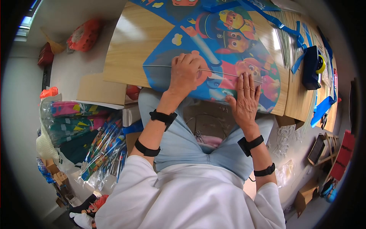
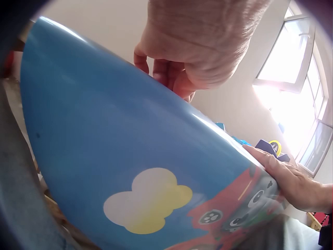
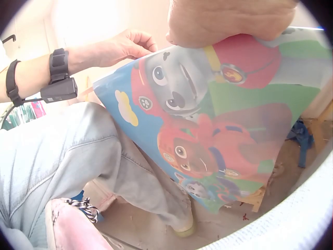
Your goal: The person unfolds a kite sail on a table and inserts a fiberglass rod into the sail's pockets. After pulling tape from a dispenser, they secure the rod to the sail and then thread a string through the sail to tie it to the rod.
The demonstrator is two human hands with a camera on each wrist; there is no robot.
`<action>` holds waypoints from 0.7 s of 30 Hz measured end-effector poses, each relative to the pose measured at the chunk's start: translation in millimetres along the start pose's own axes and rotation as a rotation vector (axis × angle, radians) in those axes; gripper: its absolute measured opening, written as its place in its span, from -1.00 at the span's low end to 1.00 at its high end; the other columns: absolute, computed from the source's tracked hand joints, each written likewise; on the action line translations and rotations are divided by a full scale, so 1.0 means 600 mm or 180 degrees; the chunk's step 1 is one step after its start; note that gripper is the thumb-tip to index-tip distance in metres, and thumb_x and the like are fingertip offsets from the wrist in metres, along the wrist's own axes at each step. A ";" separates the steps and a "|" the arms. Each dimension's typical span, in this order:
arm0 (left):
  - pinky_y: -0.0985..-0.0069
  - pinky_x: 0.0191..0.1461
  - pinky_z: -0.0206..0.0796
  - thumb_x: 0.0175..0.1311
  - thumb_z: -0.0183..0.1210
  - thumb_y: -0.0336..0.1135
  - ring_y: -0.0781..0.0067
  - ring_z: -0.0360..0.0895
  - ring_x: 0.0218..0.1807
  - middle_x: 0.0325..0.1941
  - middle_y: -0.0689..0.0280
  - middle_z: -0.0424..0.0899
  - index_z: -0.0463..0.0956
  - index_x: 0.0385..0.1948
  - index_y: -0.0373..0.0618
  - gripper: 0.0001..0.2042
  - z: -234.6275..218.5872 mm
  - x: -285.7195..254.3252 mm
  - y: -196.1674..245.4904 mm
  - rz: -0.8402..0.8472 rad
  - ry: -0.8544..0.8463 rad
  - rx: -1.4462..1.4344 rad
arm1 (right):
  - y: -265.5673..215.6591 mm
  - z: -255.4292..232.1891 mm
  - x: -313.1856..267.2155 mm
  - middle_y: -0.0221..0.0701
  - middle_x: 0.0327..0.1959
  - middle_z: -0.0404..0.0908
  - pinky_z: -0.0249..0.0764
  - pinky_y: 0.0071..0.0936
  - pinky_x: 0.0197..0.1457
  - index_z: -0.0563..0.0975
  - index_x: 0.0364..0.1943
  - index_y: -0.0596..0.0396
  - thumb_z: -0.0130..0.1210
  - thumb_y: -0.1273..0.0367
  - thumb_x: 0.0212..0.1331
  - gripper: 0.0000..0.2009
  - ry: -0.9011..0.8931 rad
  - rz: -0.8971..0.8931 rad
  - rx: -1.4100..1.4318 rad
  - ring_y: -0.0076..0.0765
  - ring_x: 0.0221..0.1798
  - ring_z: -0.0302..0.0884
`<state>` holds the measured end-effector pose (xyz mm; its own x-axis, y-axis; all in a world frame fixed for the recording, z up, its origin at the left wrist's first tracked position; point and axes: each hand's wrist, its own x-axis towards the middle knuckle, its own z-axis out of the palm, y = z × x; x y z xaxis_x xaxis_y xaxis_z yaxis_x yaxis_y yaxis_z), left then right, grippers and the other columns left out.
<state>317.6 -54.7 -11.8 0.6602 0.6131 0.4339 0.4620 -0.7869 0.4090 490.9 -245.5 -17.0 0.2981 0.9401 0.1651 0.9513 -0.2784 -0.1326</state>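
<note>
A glossy blue sheet printed with cartoon puppies (image 1: 164, 57) lies over the wooden table, and its near part hangs past the front edge, as the left wrist view shows with a printed cloud (image 2: 148, 200). Across the sheet runs a thin pale rod (image 1: 225, 73). My left hand (image 1: 185, 72) is over the rod left of its middle, fingers curled down and pinching it against the sheet. The undersides of those fingertips are partly hidden. To the right, my right hand (image 1: 246, 101) rests flat with straight fingers, their tips at the rod's right part.
A dark blue tape dispenser (image 1: 312, 68) with a yellow roll stands at the table's right, among blue straps (image 1: 297, 34) and bundled thin rods (image 1: 282, 38). Plastic-wrapped colourful pieces (image 1: 103, 149) lie at lower left. A cardboard box (image 1: 101, 89) sits beside my left knee.
</note>
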 end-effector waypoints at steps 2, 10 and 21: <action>0.26 0.17 0.22 0.02 0.31 -0.44 0.27 0.47 0.00 -0.12 0.40 0.58 0.58 -0.31 0.06 -0.81 -0.005 -0.001 -0.001 -0.0006 -0.0043 -0.0020 | -0.001 -0.002 0.000 -0.26 0.63 0.00 -0.28 0.17 0.63 0.11 0.54 0.10 -0.06 -0.16 0.34 -0.16 -0.0016 0.0016 0.0016 -0.08 0.68 -0.18; 0.23 0.19 0.20 0.04 0.29 -0.46 0.26 0.45 0.00 -0.14 0.39 0.54 0.56 -0.31 0.05 -0.81 -0.006 -0.004 -0.004 -0.0014 -0.0081 -0.0051 | 0.002 0.000 -0.002 -0.27 0.64 -0.02 -0.30 0.16 0.63 0.11 0.54 0.10 -0.07 -0.16 0.35 -0.16 -0.0011 0.0013 0.0027 -0.08 0.69 -0.20; 0.24 0.19 0.20 0.04 0.28 -0.47 0.25 0.45 0.00 -0.15 0.38 0.55 0.56 -0.32 0.03 -0.82 -0.001 -0.003 0.000 -0.0021 -0.0113 0.0027 | 0.001 0.000 -0.002 -0.27 0.64 -0.03 -0.31 0.18 0.63 0.12 0.54 0.12 -0.05 -0.15 0.33 -0.16 -0.0001 0.0018 0.0096 -0.09 0.69 -0.22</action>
<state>316.3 -55.7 -12.1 0.6776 0.6155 0.4025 0.4713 -0.7836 0.4048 491.4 -246.6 -17.2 0.3033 0.9387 0.1640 0.9468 -0.2775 -0.1627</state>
